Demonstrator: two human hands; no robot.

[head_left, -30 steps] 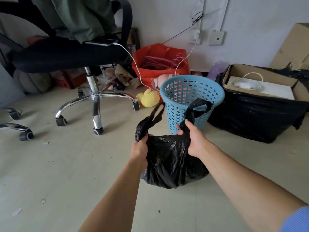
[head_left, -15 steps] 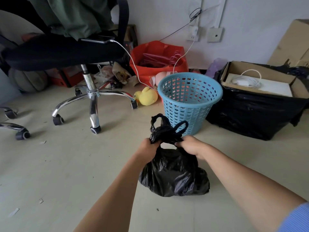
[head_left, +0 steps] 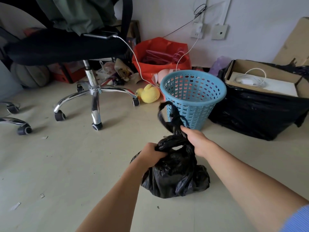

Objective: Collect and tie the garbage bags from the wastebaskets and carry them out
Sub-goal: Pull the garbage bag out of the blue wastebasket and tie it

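Note:
A small black garbage bag [head_left: 175, 180] rests on the floor in front of me, full and lumpy. Its two handle strips are crossed and twisted together above it. My left hand [head_left: 153, 152] is shut on one strip low at the bag's neck. My right hand [head_left: 195, 139] grips the other strip, whose loose loop sticks up toward the basket. Just behind stands a blue perforated wastebasket [head_left: 194, 97], upright, with no bag in it.
An office chair [head_left: 90, 91] with chrome legs stands at the left, a phone charging on its seat. A yellow plush duck [head_left: 148, 94], a red bag of hangers [head_left: 160, 56] and a big black bag holding a cardboard box [head_left: 260, 111] line the wall.
The two handles, held wide apart a second ago, have been brought together and crossed over each other. My left hand has dropped lower to the bag's neck.

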